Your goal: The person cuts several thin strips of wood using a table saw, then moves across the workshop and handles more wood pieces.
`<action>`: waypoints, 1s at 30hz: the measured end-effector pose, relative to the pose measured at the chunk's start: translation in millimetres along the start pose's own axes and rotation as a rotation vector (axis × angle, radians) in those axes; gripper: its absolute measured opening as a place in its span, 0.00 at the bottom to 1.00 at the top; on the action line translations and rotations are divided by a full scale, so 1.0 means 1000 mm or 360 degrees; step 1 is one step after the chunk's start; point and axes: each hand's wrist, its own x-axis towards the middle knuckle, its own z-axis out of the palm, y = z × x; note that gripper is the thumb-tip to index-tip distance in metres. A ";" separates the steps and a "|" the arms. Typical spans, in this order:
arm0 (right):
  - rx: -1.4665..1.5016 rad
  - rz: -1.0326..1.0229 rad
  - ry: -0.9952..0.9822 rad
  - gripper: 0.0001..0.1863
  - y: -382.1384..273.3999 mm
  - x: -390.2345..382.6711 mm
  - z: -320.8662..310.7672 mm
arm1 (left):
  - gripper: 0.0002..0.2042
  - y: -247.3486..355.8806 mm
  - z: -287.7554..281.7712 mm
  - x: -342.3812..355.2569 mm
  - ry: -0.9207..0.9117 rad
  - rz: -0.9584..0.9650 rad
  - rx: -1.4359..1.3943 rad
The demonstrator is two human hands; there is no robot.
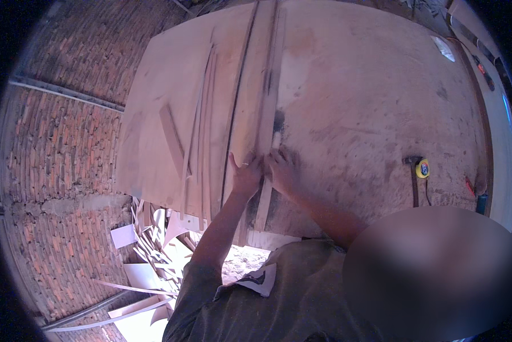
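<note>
Long wooden strips lie lengthwise on a large plywood-topped table. My left hand [247, 175] rests on a wide, yellowish board [246, 122], its thumb spread away to the left and its fingers reaching toward a narrow wooden strip [264, 206]. Just to the right, my right hand [283, 172] has its bent fingers closed over that strip's edge. The two hands are close together, and their fingertips partly hide the strip. A dark patch [279, 121] marks the tabletop beyond my right hand.
Thin loose strips [206, 114] and a short wooden slat [174, 134] lie on the left. A hammer [414, 179] and a yellow tape measure [422, 169] sit at the right. Offcuts [153, 251] pile below the table's near left edge, beside a brick wall [62, 142].
</note>
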 end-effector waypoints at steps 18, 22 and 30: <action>0.0050 -0.0109 0.0340 0.09 0.032 0.035 0.017 | 0.18 -0.012 0.007 0.054 0.0075 -0.0028 -0.0054; 0.0022 -0.0129 0.0359 0.10 0.031 0.038 0.011 | 0.18 -0.013 0.006 0.056 0.0061 -0.0042 -0.0048; -0.0063 0.0046 0.0482 0.07 0.035 0.061 0.006 | 0.19 -0.009 -0.030 0.019 0.0305 -0.0285 -0.0264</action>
